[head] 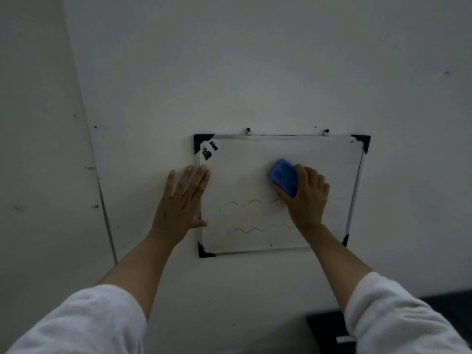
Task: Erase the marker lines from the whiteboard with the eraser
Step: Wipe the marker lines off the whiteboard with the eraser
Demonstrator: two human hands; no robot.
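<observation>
On the wall-hung whiteboard (332,159), our right hand (309,198) grasps the blue eraser (283,177) just above two wavy marker lines (251,202) running left-right, while our left hand (181,200) lies flat, fingers released.

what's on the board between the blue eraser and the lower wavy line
In the head view, the upper wavy line crosses the whiteboard between the eraser and the lower wavy line; the right hand covers its right end.

The pale wall (255,72) carries a framed whiteboard (242,169), hung from two hooks.
</observation>
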